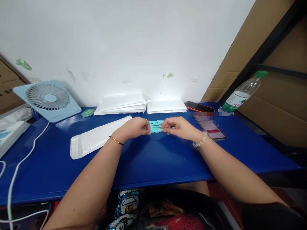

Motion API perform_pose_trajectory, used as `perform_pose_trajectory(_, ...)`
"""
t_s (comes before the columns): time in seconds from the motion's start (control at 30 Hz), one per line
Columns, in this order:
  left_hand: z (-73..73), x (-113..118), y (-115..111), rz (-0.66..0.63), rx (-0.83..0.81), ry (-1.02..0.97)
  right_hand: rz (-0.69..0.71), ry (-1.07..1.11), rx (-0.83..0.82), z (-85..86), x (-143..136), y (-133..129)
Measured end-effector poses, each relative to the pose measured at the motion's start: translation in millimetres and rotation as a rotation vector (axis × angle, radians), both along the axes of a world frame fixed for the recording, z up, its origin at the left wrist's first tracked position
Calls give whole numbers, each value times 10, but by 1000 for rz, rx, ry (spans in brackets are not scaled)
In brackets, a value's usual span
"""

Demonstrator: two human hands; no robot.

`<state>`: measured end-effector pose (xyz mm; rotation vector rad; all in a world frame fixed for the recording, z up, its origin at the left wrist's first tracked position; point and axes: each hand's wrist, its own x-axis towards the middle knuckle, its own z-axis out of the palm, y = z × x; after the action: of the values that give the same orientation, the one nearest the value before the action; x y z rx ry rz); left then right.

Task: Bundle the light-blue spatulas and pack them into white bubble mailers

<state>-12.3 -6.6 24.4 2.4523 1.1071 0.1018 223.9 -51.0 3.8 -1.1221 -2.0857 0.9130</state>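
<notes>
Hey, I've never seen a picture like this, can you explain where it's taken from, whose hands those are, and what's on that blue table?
There's no machine here, just a person. The single picture comes from a camera worn on their head, looking forward and down, so the arms reach in from the bottom.

The left hand pinches one end of some turquoise strips. The fingertips of the right hand are at the other end; how firmly they grip is hard to tell.

On the blue table, a long white packet lies by the left arm. Two white stacks sit at the back, with a pale blue fan to the left. To the right are a lit phone and a green-capped bottle.
</notes>
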Motion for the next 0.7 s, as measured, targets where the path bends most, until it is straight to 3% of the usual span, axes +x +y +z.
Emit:
perform_pose_trajectory(0.17,-45,-80,67,53,26,-39,-168,180,-7,9,226,109)
perform_pose_trajectory(0.33,-101,-66,77,35,-147,-180,-253,354,-94,-57,261,175)
perform_pose_trajectory(0.53,-74,-42,59,27,14,-266,-310,423,-105,-80,208,181)
perform_pose_trajectory(0.7,-52,-29,53,-12,18,-271,-315,545,-156,-65,201,188)
